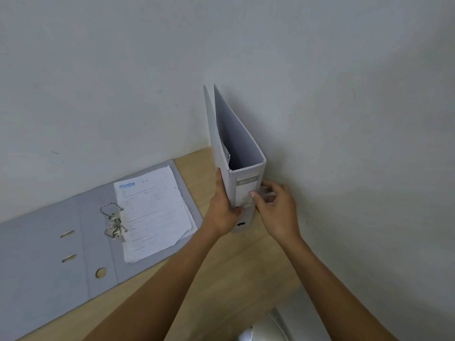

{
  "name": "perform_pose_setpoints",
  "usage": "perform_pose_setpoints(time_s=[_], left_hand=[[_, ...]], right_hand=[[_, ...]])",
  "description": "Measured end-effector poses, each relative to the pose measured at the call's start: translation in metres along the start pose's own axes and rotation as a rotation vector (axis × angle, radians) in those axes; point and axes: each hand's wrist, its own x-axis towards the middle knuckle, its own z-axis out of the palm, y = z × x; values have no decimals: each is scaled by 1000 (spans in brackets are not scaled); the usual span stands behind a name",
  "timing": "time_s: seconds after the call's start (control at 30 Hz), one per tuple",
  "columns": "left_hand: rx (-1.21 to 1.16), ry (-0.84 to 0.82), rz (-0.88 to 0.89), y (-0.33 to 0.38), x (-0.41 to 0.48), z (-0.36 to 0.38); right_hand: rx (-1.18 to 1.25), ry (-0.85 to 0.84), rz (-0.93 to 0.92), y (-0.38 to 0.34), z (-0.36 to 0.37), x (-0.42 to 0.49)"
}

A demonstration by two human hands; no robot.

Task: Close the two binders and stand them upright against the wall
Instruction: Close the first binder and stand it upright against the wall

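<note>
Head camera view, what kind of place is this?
Probably an office or study desk: a wooden desk against a plain wall, an open binder holding printed papers, and an upright binder.

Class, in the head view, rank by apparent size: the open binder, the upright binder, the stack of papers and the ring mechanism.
1. Open binder
2. Upright binder
3. Stack of papers; looks close to the upright binder, so that order is unsure
4. Ring mechanism

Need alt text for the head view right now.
Both hands, left hand and right hand, hold a grey binder upright against the wall. A second binder lies open on the desk, papers showing.
</note>
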Motion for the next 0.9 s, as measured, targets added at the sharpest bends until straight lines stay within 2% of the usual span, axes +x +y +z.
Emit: perform_pose_setpoints(time_s=[0.23, 0.5, 0.77, 0.9], left_hand=[[64, 46, -27, 3, 41, 6], [83, 107, -56, 8, 91, 1], [91, 111, -63, 2, 96, 7], [136, 112, -159, -2, 96, 11]], right_hand=[[118, 21, 121, 0, 16, 35], [146, -144, 118, -1, 29, 70], [114, -176, 140, 11, 27, 84], [117, -174, 141, 12, 28, 84]])
